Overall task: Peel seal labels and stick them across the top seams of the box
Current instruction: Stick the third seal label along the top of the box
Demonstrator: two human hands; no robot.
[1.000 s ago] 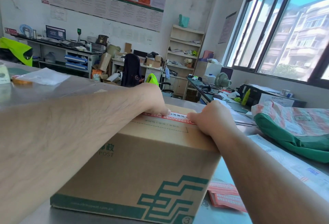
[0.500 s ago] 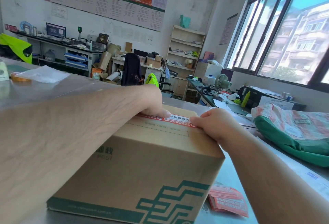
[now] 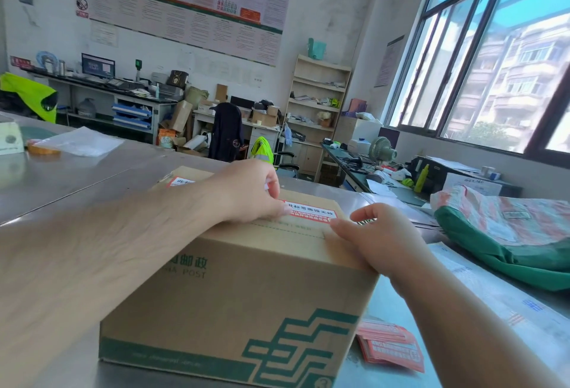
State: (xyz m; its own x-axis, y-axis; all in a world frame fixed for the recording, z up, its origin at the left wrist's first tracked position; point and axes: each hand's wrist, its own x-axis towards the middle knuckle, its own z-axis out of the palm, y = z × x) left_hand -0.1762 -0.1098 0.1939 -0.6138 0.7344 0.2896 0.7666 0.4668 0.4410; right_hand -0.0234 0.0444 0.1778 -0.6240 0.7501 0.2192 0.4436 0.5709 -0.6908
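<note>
A brown cardboard box (image 3: 234,301) with green postal markings stands on the metal table. A red and white seal label (image 3: 311,211) lies across its top seam near the right end. My left hand (image 3: 246,193) rests on the box top with its fingertips on the label's left end. My right hand (image 3: 373,233) presses its fingertips on the box top at the label's right end. Another seal label (image 3: 180,181) sits at the far left of the box top, partly hidden by my left forearm.
A stack of red seal labels (image 3: 390,346) lies on the table right of the box. A green and patterned mail sack (image 3: 509,233) lies further right. A tape roll (image 3: 43,149) and plastic bag (image 3: 80,142) sit at far left.
The view has tilted down, showing more of the box top. My left hand has slid left, uncovering more of the label; my right hand has eased back off its right end.
</note>
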